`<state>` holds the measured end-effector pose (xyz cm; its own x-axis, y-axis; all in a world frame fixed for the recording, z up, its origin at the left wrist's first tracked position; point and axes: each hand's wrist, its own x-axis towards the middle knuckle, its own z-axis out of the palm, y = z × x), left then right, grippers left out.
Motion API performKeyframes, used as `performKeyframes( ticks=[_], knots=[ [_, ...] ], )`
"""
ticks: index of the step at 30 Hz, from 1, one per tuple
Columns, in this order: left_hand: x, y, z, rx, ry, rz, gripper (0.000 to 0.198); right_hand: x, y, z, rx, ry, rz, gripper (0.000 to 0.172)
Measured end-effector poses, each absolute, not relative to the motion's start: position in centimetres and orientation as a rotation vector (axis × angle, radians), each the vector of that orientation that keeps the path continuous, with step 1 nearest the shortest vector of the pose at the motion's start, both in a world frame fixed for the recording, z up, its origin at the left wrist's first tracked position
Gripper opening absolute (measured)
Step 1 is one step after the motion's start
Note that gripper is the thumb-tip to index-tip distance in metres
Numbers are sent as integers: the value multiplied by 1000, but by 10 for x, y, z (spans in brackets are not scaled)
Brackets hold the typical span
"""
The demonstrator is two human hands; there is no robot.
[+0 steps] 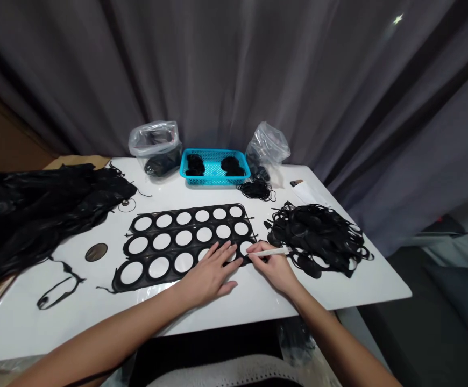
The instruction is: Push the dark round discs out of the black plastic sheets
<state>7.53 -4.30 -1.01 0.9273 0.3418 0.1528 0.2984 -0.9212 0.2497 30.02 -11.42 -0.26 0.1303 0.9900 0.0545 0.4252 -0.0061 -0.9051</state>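
Observation:
A black sheet (149, 242) with rows of round holes lies flat on the white table, the white top showing through the holes. My left hand (213, 271) rests on the sheet's right part with fingers spread, covering some of the bottom-row holes. Just right of it, my right hand (272, 263) grips a slim white pen-shaped tool (273, 252). The tool's tip is at the bottom right hole, mostly hidden by my fingers. Close to my right hand lies a heap of black rings, strips and discs (318, 236).
A blue basket (215, 181) with black bundles stands at the back between two clear plastic bags (155, 140) (268, 145). Crumpled black sheeting (48, 204) covers the left side. A loose dark disc (96, 252) and a black strip loop (62, 287) lie nearby. Grey curtain hangs behind.

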Motion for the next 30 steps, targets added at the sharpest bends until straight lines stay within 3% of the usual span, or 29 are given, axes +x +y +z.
performKeyframes(
  ticks=[6,8,12,17,25,30],
  knots=[
    [75,-43,-10,2810,487,330,56,296,-118,-2,-1572,-1618,695,12],
    [76,-43,-9,2799,494,327,58,292,-122,-2,-1541,-1833,541,10],
    [75,-43,-7,2806,485,276,62,303,-115,2,-1558,-2215,145,22],
    [73,-41,-2,2831,480,245,60,362,-72,18,-1992,-1714,-215,16],
    [90,-24,5,2853,504,274,53,334,-47,19,-1647,-1614,662,18],
    [94,-24,-8,2886,528,324,52,315,-49,2,-1573,-1668,800,13]
  ],
)
